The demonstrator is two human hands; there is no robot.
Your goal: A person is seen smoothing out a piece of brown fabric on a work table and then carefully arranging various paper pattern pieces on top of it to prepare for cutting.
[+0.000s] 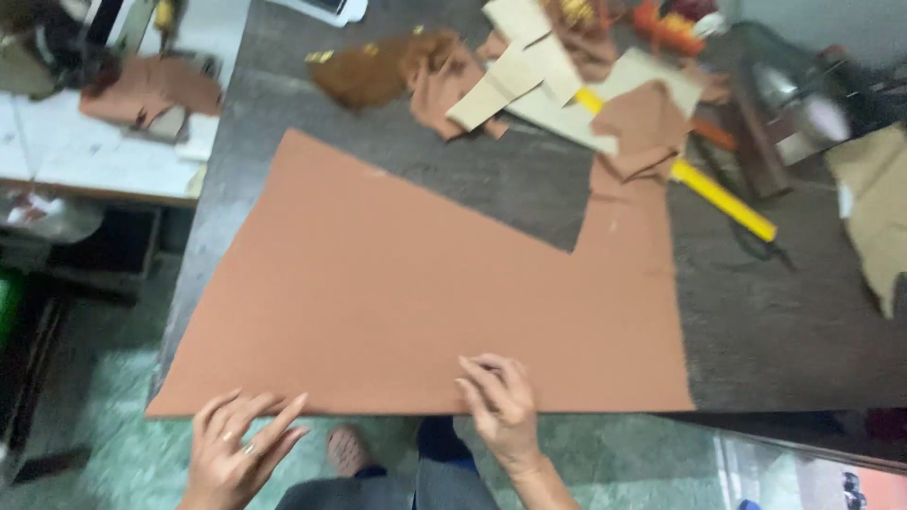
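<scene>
A large sheet (416,302) lies on the table (784,321); behind it scraps (567,85), seemingly over a ruler (723,200).

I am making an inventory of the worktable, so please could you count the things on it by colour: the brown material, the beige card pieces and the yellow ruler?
Large brown sheet, which left hand and right hand touch at its near edge: 1
Heaps of brown scraps, blurred: about 3
Beige card pieces, overlapping: about 3
Yellow ruler: 1
Total: about 8
</scene>
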